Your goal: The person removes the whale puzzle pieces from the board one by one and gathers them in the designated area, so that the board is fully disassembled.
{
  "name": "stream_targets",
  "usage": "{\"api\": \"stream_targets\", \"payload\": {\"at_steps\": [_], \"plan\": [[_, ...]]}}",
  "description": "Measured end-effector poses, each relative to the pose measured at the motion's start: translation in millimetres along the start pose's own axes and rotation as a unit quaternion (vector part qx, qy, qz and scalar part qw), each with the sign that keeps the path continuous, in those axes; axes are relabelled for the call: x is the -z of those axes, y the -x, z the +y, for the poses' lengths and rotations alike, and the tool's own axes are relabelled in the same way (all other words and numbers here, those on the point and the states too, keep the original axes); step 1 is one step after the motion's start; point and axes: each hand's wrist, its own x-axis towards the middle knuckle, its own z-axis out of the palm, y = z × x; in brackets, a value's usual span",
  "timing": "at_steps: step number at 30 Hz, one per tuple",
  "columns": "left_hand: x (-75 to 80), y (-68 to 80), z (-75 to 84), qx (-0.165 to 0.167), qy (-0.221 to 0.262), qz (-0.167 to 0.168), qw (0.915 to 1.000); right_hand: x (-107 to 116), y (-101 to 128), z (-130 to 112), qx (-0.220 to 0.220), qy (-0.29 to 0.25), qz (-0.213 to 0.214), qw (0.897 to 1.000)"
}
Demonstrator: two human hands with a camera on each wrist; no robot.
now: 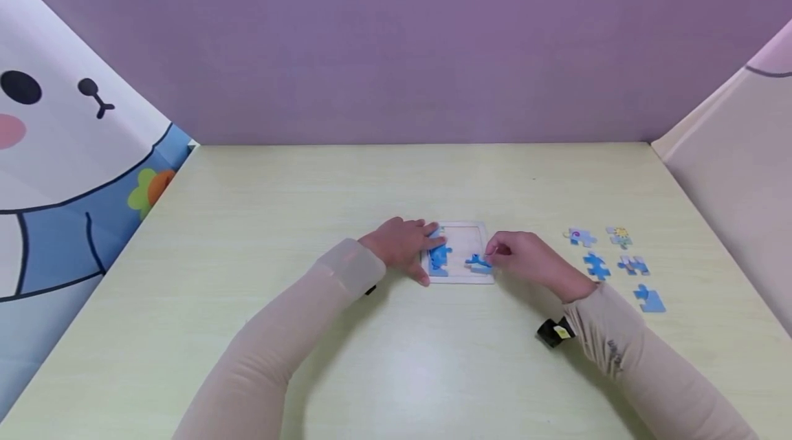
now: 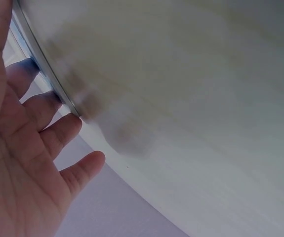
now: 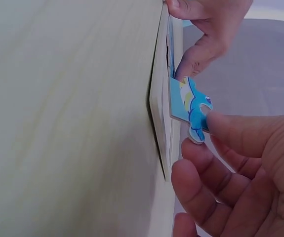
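Note:
A light puzzle frame (image 1: 458, 280) lies on the table, with blue puzzle pieces (image 1: 438, 261) along its left side. Spread across that left edge, my left hand (image 1: 401, 245) rests with its fingers over the frame and pieces; the left wrist view shows its fingertips at the border. My right hand (image 1: 526, 258) pinches a blue puzzle piece (image 3: 188, 103) between thumb and fingers, above the right part of the frame. In the right wrist view this piece is tilted and bears a blue, white and yellow-green picture.
Several loose puzzle pieces (image 1: 596, 266) lie on the table right of my right hand, among them one with a yellow sun or flower (image 1: 619, 236). The pale wooden table (image 1: 278, 192) ends at a purple backdrop (image 1: 421, 48).

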Motion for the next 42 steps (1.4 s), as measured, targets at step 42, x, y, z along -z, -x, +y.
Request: {"api": "stream_targets", "payload": {"at_steps": [42], "plan": [[3.8, -4.2, 5.7, -0.01, -0.001, 0.002, 0.9999, 39, 46, 56, -0.02, 0.004, -0.036, 0.999]]}}
